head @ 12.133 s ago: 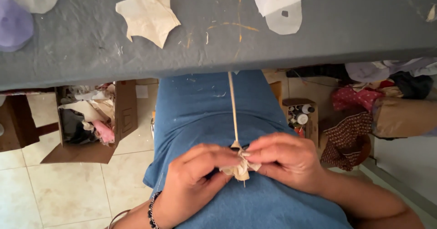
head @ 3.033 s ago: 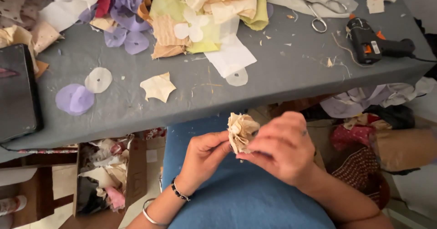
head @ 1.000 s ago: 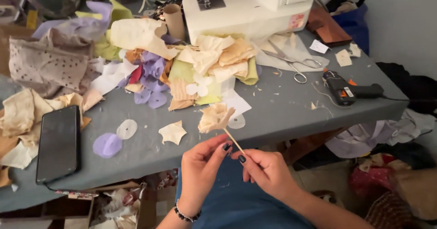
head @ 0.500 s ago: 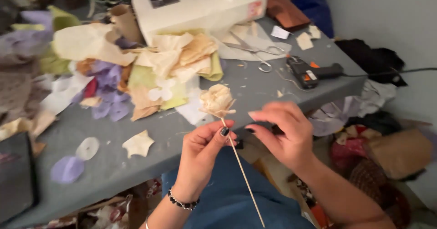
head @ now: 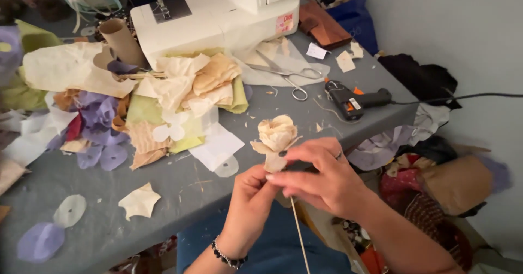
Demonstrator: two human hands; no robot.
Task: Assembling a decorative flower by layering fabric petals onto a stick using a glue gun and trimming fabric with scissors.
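A cream fabric flower (head: 278, 134) sits on top of a thin wooden stick (head: 299, 234) that runs down over my lap. My left hand (head: 251, 203) grips the stick just under the flower. My right hand (head: 321, 173) pinches the flower's base petals from the right, fingers closed around them. Both hands are held just in front of the grey table (head: 218, 192) near its front edge.
On the table lie a white sewing machine (head: 218, 12), scissors (head: 286, 75), a black glue gun (head: 354, 99) with its cord, a heap of cream, green and purple fabric pieces (head: 158, 99) and cut petals (head: 140, 201). Bags and fabric lie on the floor at right.
The view has swung up and steadied on the table. The flower on its stick has stayed in both hands, now held more upright and nearer the table edge.
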